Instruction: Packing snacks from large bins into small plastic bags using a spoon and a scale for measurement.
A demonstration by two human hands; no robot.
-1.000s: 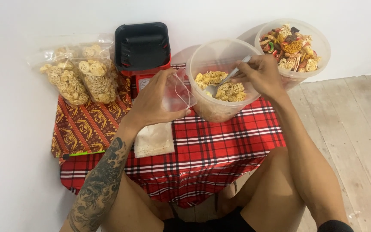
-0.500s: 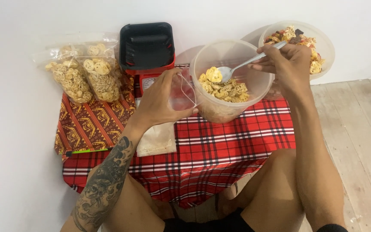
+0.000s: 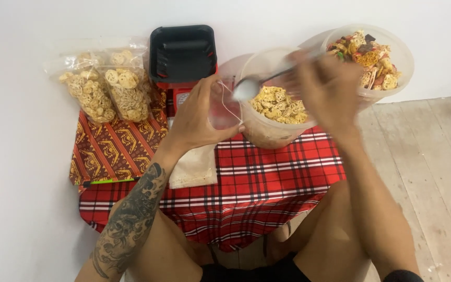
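Your left hand (image 3: 200, 116) pinches the clear bag (image 3: 221, 104) open, just left of the spoon (image 3: 247, 87). Your right hand (image 3: 329, 90), blurred, grips the spoon's handle; its long axis points left toward the bag.

A small clear plastic bag (image 3: 220, 107) is held upright, mouth open, just beside a round translucent tub (image 3: 267, 99) of yellow ring-shaped crackers (image 3: 279, 104). A metal spoon (image 3: 249, 87), blurred, hangs over the bag's mouth.

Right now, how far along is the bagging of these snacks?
Done: two filled bags lie at the back left. In hand: the left hand holds a clear bag open, seemingly empty, while the right hand brings a spoon to its mouth. Left: the tub of yellow crackers is well stocked; the mixed tub is heaped.
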